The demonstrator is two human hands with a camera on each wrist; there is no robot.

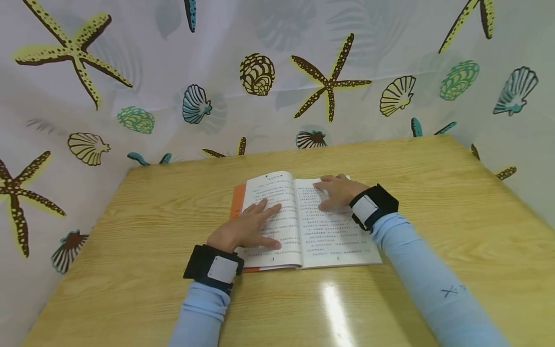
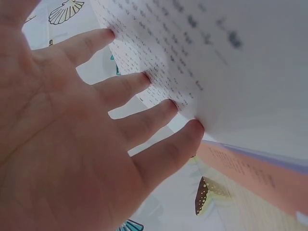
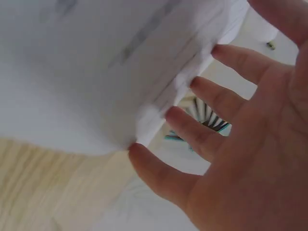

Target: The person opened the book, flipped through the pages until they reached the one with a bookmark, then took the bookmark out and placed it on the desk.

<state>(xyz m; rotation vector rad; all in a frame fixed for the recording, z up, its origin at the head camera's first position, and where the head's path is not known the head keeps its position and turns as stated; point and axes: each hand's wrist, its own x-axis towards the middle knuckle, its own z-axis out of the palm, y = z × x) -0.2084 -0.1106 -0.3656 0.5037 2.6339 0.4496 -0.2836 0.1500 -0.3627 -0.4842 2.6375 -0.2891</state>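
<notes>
An open book (image 1: 318, 241) with printed pages lies on the wooden table, an orange cover flap (image 1: 237, 200) showing along its left side. My left hand (image 1: 247, 229) rests on the left page with fingers spread. In the left wrist view its fingertips (image 2: 195, 126) touch the printed paper, and the orange flap (image 2: 255, 173) shows below. On the upper part of the right page lies my right hand (image 1: 340, 192), fingers extended. The right wrist view shows those fingertips (image 3: 137, 149) pressed against the page (image 3: 72, 96), with the palm raised off it.
The wooden table (image 1: 165, 207) extends around the book on all sides. A white cloth (image 1: 277, 111) printed with starfish and shells hangs behind the table and along both sides. Black wrist straps (image 1: 375, 205) and light blue sleeves (image 1: 433, 279) cover my forearms.
</notes>
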